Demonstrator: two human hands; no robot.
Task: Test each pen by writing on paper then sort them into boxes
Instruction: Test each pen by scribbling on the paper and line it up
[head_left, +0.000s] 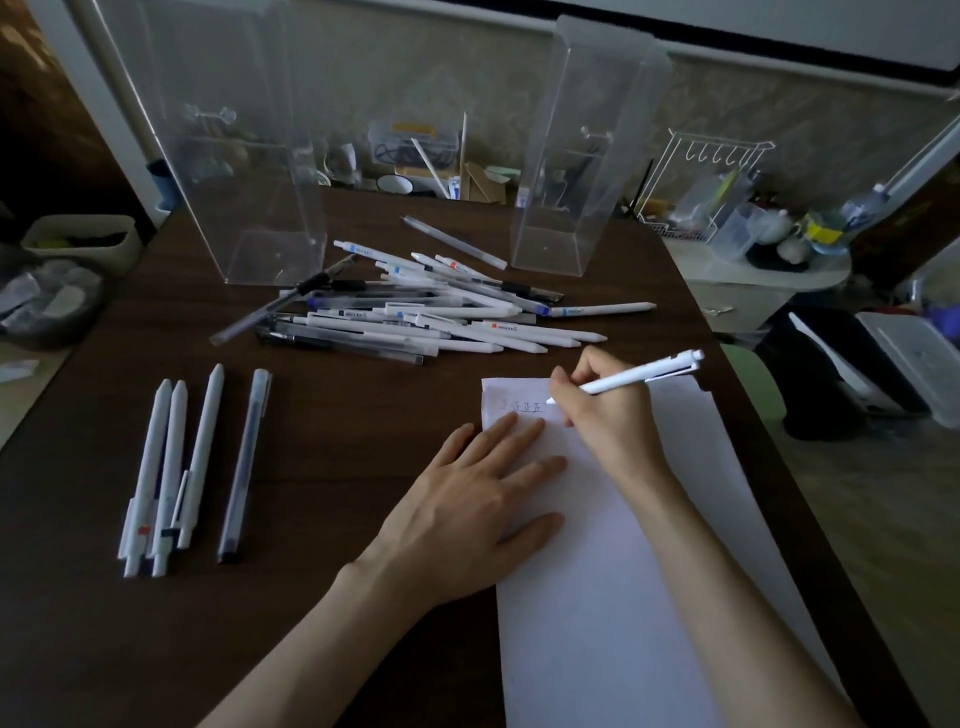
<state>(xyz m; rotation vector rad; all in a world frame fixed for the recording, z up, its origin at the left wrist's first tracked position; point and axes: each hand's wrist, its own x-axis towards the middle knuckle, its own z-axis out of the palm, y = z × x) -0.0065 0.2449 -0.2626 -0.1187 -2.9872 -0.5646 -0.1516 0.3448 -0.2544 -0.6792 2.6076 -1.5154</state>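
Note:
My right hand (605, 410) grips a white pen (644, 376) with its tip on the top of a white sheet of paper (613, 597), beside a few written marks (522, 406). My left hand (478, 504) lies flat with straight fingers, pressing the paper's left edge. A pile of several white and clear pens (421, 312) lies in the middle of the dark wooden table (311, 519). Several pens (187, 467) lie side by side at the left. Two tall clear boxes stand behind the pile, one at the left (234, 171) and one at the right (576, 156).
A single clear pen (454, 242) lies between the boxes. Clutter of jars and containers (415, 156) lines the table's far edge. A white wire rack (701, 176) and a bin (78, 239) stand beyond the table sides. The table's right edge runs close to the paper.

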